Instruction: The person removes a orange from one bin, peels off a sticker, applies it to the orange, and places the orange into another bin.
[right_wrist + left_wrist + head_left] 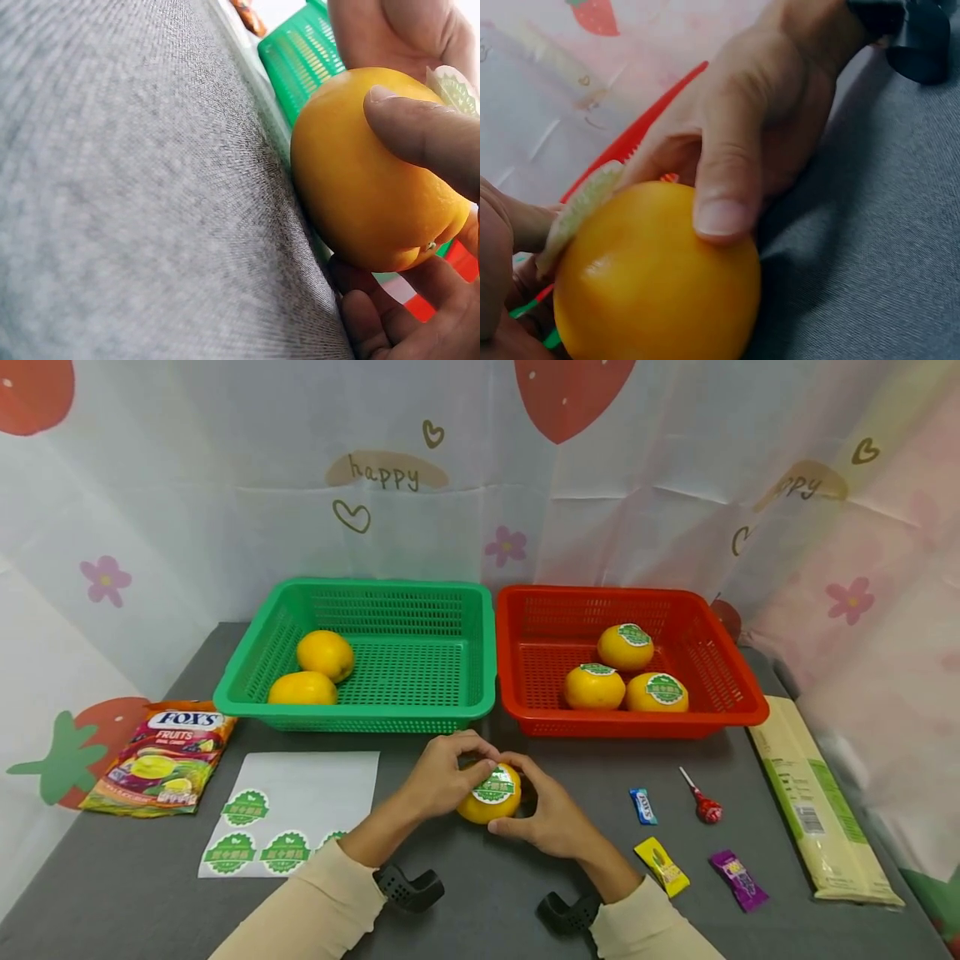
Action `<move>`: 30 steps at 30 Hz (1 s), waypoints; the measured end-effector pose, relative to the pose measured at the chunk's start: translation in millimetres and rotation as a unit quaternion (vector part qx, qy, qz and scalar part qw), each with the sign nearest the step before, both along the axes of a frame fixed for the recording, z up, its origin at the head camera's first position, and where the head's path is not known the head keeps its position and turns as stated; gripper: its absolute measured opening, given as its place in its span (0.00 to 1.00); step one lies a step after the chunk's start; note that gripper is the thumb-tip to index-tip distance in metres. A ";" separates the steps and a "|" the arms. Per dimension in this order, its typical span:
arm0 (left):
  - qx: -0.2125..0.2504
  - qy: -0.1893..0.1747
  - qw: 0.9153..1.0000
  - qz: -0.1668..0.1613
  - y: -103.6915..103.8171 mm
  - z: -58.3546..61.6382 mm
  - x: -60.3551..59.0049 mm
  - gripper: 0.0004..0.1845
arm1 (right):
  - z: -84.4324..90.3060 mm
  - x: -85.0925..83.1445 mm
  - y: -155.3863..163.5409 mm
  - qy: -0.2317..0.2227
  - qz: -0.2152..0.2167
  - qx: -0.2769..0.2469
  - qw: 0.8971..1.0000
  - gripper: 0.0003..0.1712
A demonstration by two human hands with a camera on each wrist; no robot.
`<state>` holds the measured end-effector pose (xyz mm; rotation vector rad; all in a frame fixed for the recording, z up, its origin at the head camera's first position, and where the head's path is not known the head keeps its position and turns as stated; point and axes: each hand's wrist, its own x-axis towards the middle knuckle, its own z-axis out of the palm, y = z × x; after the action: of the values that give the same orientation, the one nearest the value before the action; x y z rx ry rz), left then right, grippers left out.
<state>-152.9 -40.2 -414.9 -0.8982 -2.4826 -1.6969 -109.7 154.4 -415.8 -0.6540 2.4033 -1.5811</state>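
An orange (483, 812) sits on the grey table in front of the baskets. My right hand (553, 814) grips it from the right, its thumb on the fruit's near side in both wrist views. My left hand (448, 777) is at the fruit's upper left, pinching the edge of a round green-and-white sticker (493, 787). In the left wrist view the sticker (589, 199) stands partly off the peel, and in the right wrist view its edge (454, 90) is lifted too. The left fingertips are partly hidden.
A white sticker sheet (311, 777) lies left. Behind stand a green basket (375, 712) with two oranges and a red basket (630, 723) with three stickered ones. A candy bag (161, 760) is far left; wrapped candies, a lollipop (707, 808) and a long packet (821, 806) lie right.
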 end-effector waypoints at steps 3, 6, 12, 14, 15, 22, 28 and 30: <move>0.015 0.012 1.000 0.004 -0.4 -5.7 0.4 0.06 | -1.0 -0.2 0.4 0.001 0.000 0.000 1.000 0.43; 0.025 0.041 0.999 -0.001 -2.7 -8.5 2.9 0.10 | -1.5 -0.5 0.3 0.004 0.004 -0.001 1.000 0.43; -0.007 0.099 0.994 -0.048 -9.4 -18.2 6.3 0.16 | -0.1 -0.4 0.3 0.011 0.006 -0.002 1.000 0.42; -0.003 0.088 0.994 -0.060 -10.9 -25.4 5.6 0.18 | -0.6 -0.3 0.5 0.012 0.007 -0.003 1.000 0.42; 0.003 0.078 0.995 -0.065 -11.4 -29.1 5.3 0.19 | -1.4 -0.5 0.7 0.013 0.008 -0.005 1.000 0.43; 0.044 0.025 0.998 -0.046 -8.2 -35.3 8.3 0.25 | -22.8 -7.0 3.7 0.051 0.012 -0.075 0.996 0.39; 0.052 -0.010 0.998 -0.034 -8.2 -13.3 22.0 0.25 | -36.2 -11.0 -1.8 0.093 -0.013 -0.109 0.990 0.19; 0.062 -0.016 0.997 -0.040 -10.1 -18.4 20.9 0.23 | -37.2 -11.2 -4.2 0.100 -0.028 -0.101 0.989 0.17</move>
<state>-132.0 -50.4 -433.3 -0.9770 -2.3590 -1.8805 -120.8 150.1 -453.1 -0.8256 2.4390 -1.8819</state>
